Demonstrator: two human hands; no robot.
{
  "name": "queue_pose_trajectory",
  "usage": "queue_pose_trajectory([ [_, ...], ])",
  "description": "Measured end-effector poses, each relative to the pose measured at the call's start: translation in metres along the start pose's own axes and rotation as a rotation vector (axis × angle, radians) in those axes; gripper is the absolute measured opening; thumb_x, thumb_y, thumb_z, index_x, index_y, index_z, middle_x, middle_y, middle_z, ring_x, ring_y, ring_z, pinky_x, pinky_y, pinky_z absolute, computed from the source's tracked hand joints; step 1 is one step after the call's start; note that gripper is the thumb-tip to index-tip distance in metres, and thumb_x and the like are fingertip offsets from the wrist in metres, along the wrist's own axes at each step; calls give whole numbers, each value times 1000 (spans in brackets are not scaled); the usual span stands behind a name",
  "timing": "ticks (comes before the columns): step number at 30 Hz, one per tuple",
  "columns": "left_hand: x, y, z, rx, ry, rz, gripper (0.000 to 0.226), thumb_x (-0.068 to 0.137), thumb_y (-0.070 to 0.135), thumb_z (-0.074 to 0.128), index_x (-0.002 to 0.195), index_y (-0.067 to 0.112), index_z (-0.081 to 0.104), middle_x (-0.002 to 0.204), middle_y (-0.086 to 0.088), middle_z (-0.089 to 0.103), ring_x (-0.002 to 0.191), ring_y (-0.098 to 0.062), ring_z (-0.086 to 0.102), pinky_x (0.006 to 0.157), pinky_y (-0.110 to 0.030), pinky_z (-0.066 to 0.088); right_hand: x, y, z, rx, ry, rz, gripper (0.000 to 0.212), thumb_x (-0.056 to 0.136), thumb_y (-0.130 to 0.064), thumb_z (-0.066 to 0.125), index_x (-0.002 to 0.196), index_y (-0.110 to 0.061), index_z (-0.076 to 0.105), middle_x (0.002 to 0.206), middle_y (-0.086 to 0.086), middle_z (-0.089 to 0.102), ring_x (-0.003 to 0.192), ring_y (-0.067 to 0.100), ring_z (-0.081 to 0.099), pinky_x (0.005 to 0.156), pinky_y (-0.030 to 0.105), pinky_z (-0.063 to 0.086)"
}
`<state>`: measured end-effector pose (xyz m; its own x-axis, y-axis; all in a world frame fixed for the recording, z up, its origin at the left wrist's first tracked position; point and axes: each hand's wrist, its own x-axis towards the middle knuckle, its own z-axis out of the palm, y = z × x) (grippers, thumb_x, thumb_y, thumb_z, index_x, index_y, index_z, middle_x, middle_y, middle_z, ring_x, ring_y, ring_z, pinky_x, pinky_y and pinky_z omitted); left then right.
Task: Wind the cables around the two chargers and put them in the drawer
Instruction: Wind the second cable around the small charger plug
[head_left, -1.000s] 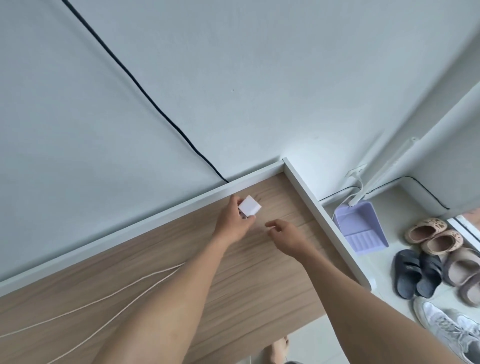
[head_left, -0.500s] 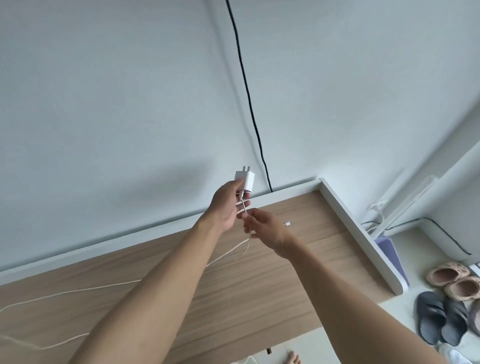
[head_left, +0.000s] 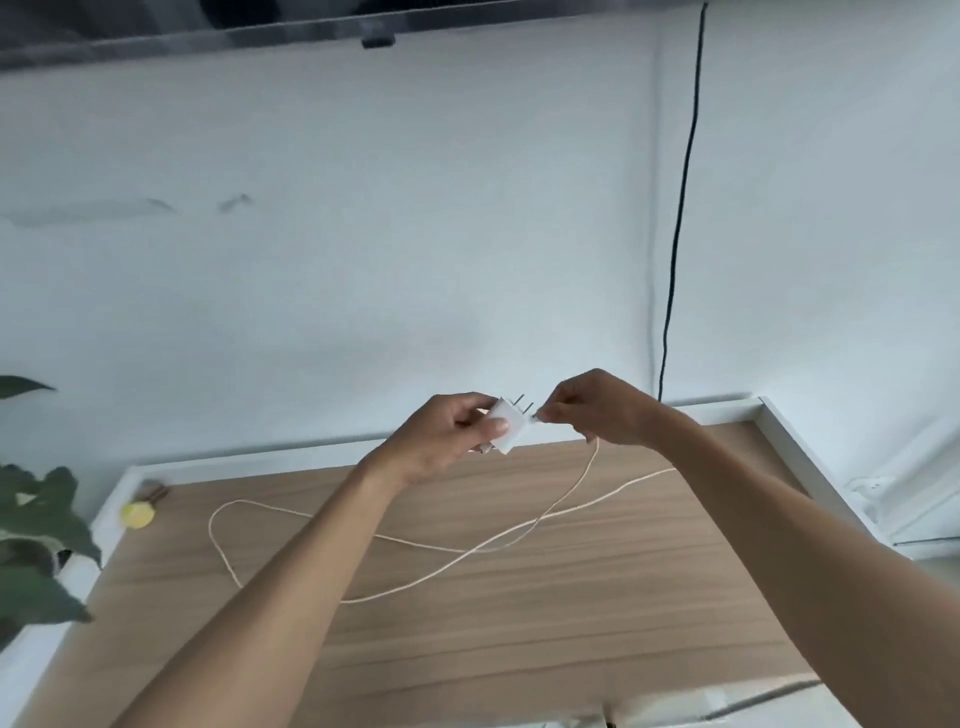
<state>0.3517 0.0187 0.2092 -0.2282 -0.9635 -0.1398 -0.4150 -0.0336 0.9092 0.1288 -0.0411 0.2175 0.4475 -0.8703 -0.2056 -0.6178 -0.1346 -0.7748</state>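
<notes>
Our left hand (head_left: 441, 436) grips the white charger (head_left: 506, 427) above the desk (head_left: 571, 597); our right hand (head_left: 597, 410) pinches the cable (head_left: 415, 543) beside its prongs. Charger seems light and rigid, so hold the body; the cord looks limp and will likely need tension.

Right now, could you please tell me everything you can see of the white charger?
The white charger is a small boxy block, plastic by its look, with two metal prongs pointing up and right. The left hand grips it in the air above the wooden desk; the right hand pinches the thin white cable beside the prongs.
</notes>
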Motion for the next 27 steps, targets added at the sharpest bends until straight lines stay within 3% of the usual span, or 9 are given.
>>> queue_pose_trajectory([
  [6, -20, -8, -16, 74, 97, -18, 26, 86, 35, 66, 111, 28, 69, 94, -4, 75, 88, -22, 71, 87, -41, 54, 7, -55, 11, -223, 10, -35, 21, 89, -33, 61, 89, -14, 71, 68, -5, 54, 57, 10, 46, 55, 23, 38],
  [10, -18, -7, -19, 156, 144, -20, 27, 85, 35, 67, 111, 25, 69, 91, 3, 74, 84, -14, 70, 75, -33, 52, 12, -71, 18, -320, 80, -42, 21, 91, -30, 57, 91, -15, 72, 82, 0, 64, 76, 18, 57, 63, 28, 43],
  [13, -16, -6, -19, 201, 190, -13, 28, 86, 35, 66, 111, 23, 70, 85, 7, 73, 75, -8, 68, 67, -24, 49, 12, -77, 16, -331, 71, -43, 24, 92, -22, 50, 89, -17, 73, 91, 10, 69, 69, 22, 56, 64, 31, 44],
  [18, -10, -4, -17, 188, 319, -44, 23, 84, 36, 67, 100, 20, 69, 76, 3, 72, 65, -10, 69, 68, -28, 54, 6, -84, 22, -356, 147, -110, 23, 92, -21, 49, 93, -18, 71, 86, 5, 70, 81, 26, 64, 73, 39, 52],
  [22, 1, -3, -18, -164, 316, -119, 28, 83, 29, 72, 105, 11, 70, 73, -8, 72, 65, -21, 71, 77, -38, 61, -4, -81, 40, -290, 254, -169, 24, 94, -19, 47, 101, -18, 69, 89, -1, 69, 75, 19, 61, 62, 27, 47],
  [25, 3, 3, -18, -414, 308, -158, 26, 85, 25, 73, 99, 3, 71, 72, -11, 68, 64, -23, 65, 72, -36, 62, -14, -69, 57, -174, 378, -230, 23, 96, -20, 49, 108, -18, 68, 86, -6, 66, 64, 1, 54, 59, 9, 36],
  [27, 3, 7, -19, -575, 287, -195, 24, 87, 23, 72, 96, 1, 71, 77, -14, 68, 66, -22, 65, 70, -34, 61, -21, -60, 68, -96, 455, -285, 20, 95, -17, 52, 105, -17, 69, 79, -9, 63, 60, -3, 54, 58, 6, 37],
])
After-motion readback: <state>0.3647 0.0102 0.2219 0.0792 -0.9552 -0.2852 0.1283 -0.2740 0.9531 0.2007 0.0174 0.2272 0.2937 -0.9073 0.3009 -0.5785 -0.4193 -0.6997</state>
